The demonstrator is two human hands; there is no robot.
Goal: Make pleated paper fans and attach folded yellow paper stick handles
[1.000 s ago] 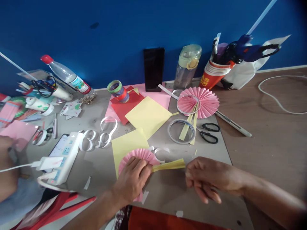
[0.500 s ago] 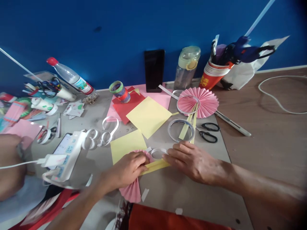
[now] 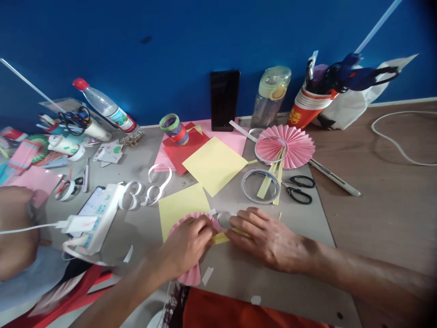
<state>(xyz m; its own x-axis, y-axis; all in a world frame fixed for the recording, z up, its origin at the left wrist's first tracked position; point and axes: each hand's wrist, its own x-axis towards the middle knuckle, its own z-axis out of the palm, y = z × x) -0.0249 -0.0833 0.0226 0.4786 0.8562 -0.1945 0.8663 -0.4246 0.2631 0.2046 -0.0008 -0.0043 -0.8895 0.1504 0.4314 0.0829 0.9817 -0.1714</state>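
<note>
My left hand (image 3: 189,241) lies over a pink pleated paper fan (image 3: 190,277), its fingers pinched where a yellow paper strip (image 3: 220,238) meets the pleats. From there the strip runs right, under the curled fingers of my right hand (image 3: 264,237), which hold it down against the table. Much of the strip and the fan's middle are hidden by my hands. A curled white strip (image 3: 225,219) stands just behind my fingers. Farther back lies another round pink fan (image 3: 298,146) with yellow strips (image 3: 268,181) as its handle.
Rolls of clear tape (image 3: 243,191) and black-handled scissors (image 3: 299,196) lie behind my right hand. Yellow sheets (image 3: 215,166) cover the middle. A power strip (image 3: 102,218) is at left, near another person's arm (image 3: 17,228). A bottle (image 3: 271,98) and red cups (image 3: 303,109) stand at the back.
My right hand has slid slightly left along the yellow strip, so less of it shows between my hands. The whole view has shifted a little.
</note>
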